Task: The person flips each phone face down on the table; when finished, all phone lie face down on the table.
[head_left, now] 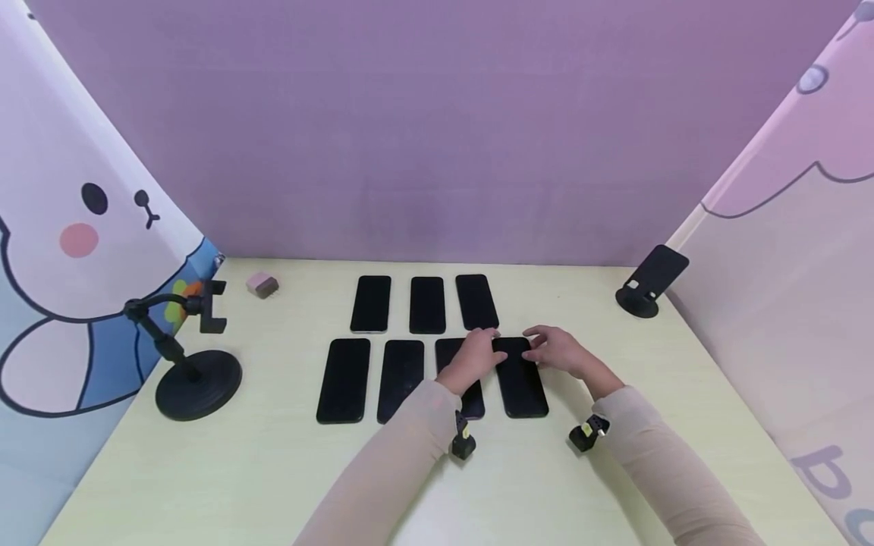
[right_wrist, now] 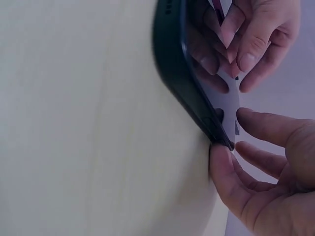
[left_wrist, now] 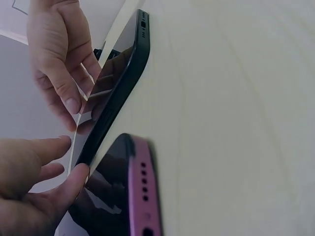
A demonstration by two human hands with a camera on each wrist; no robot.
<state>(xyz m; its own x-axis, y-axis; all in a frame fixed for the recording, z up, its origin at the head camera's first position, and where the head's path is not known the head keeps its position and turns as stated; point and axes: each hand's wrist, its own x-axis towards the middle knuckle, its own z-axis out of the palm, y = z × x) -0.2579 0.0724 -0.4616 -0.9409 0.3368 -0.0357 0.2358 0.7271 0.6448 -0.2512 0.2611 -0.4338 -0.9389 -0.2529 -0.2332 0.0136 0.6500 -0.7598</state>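
Observation:
A black-screened smartphone (head_left: 522, 390) with a dark green edge lies face up at the right end of the near row. My left hand (head_left: 474, 356) reaches over the purple-edged smartphone (head_left: 473, 400) beside it. In the left wrist view, the left thumb (left_wrist: 76, 179) touches the dark green phone's side, its other fingers held apart. My right hand (head_left: 561, 353) is at that phone's opposite side. The right thumb (right_wrist: 222, 164) rests against its edge in the right wrist view, and the fingers are loosely bent above. Neither hand wraps round the phone.
Two more smartphones, one (head_left: 344, 381) and another (head_left: 400, 379), lie left in the near row. Behind them are three phones, one (head_left: 372, 303), one (head_left: 427, 305), one (head_left: 477, 302). A black phone stand (head_left: 198, 384), a small pink-and-brown block (head_left: 262, 284) and another stand (head_left: 652, 277) flank them.

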